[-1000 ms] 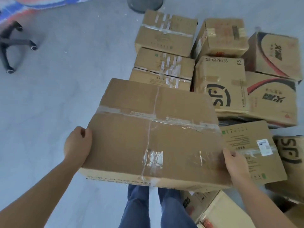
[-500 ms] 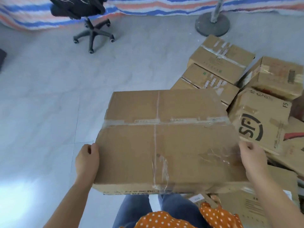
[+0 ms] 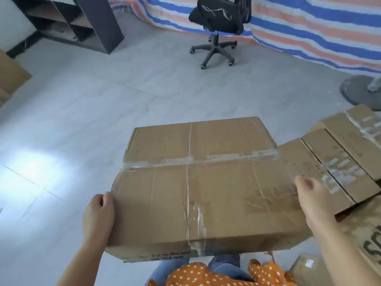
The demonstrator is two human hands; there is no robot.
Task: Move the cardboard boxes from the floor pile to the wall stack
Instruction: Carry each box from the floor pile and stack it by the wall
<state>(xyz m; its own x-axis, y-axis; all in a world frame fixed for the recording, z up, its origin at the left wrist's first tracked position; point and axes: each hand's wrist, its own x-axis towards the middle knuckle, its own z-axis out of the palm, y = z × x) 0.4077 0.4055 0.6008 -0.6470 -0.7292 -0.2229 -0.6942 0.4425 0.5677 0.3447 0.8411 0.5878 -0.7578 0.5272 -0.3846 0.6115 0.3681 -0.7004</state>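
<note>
Carrying a taped box clear of the floor pile

Both hands hold one large cardboard box [image 3: 198,182] in front of the body, lifted off the grey tiled floor [image 3: 92,124]. The left hand [image 3: 98,217] grips the box's left edge, thumb on the top face and the other fingers hidden down the side. The right hand [image 3: 315,205] grips the right edge in the same way, thumb on top, fingers out of sight behind the side. Clear tape runs across the top of the box and along its centre seam, and the box sits roughly level, its near edge just above the person's jeans and an orange polka-dot garment [image 3: 218,275].

To the right, the floor pile [image 3: 340,153] of other cardboard boxes lies just beside the carried one; the nearest two are flat, taped and tilted against each other, and a printed box below them is cut off by the frame edge.

Farther back stands a black office chair [image 3: 216,27] before a striped red, white and blue tarpaulin [image 3: 309,27]. A dark shelving unit [image 3: 78,23] stands at the upper left, a round grey stand base [image 3: 362,89] at the right edge, and part of more cardboard [image 3: 10,77] at the far left
</note>
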